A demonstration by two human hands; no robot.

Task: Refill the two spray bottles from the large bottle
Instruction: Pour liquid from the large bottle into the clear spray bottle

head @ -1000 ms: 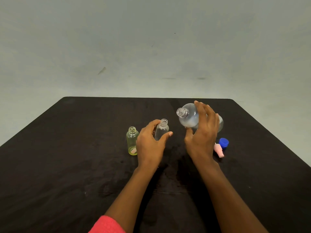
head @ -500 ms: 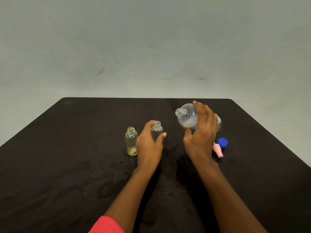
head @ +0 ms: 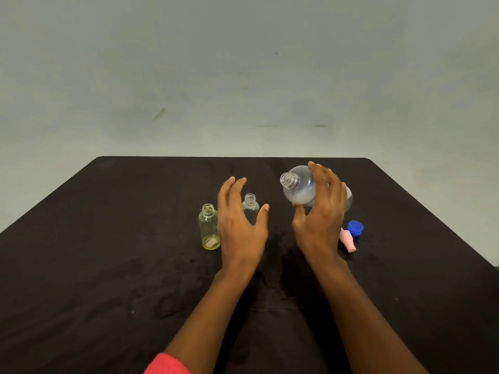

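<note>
My right hand (head: 321, 211) grips the large clear bottle (head: 299, 188), which is lifted and tilted with its open neck pointing up and to the left. A small clear spray bottle (head: 250, 209) stands uncapped on the black table (head: 108, 238). My left hand (head: 237, 222) is around it with fingers spread, not touching it. A small yellow-green spray bottle (head: 208, 228) stands uncapped just left of that hand, with something pink showing at its base.
A blue cap (head: 355, 228) and a pink spray head (head: 347, 241) lie on the table right of my right wrist. The table's far edge runs just behind the bottles. A pale wall fills the background.
My left hand set the small clear bottle down and opened its fingers off it. My right hand kept the large bottle tilted in about the same place.
</note>
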